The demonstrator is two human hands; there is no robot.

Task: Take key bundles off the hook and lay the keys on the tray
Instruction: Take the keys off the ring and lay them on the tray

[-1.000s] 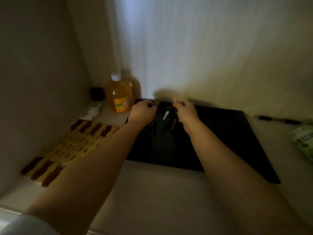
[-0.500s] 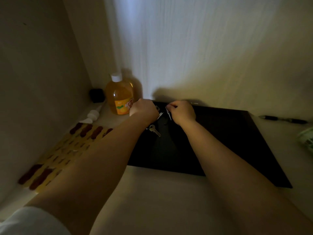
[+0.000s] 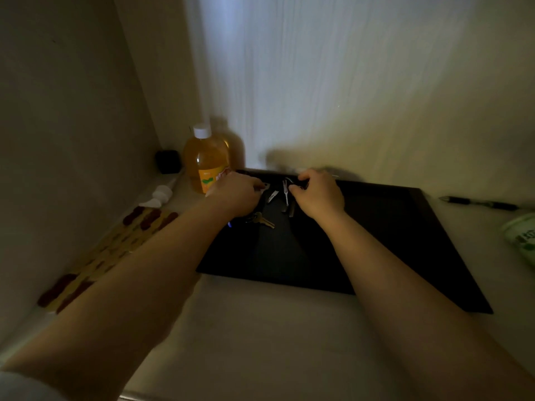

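Note:
A black flat tray [image 3: 376, 244] lies on the pale counter against the wall. Both my hands are over its far left corner. My left hand [image 3: 236, 193] pinches a small pale tag of a key bundle, and brass keys [image 3: 262, 219] of that bundle rest on the tray just below the wrist. My right hand [image 3: 317, 195] grips a ring with several silvery keys [image 3: 286, 195] dangling from it onto the tray. No hook is in view.
An orange liquid bottle [image 3: 207, 160] with a white cap stands left of the tray, a small black cube [image 3: 168, 161] behind it. A white tube [image 3: 160, 195] and a yellow patterned mat [image 3: 113, 250] lie on the left. A pen [image 3: 480, 202] and green packet [image 3: 521, 235] lie on the right.
Both hands stayed at the tray's far left corner, drawing a little closer together, then apart. The brass keys now lie on the tray below my left wrist.

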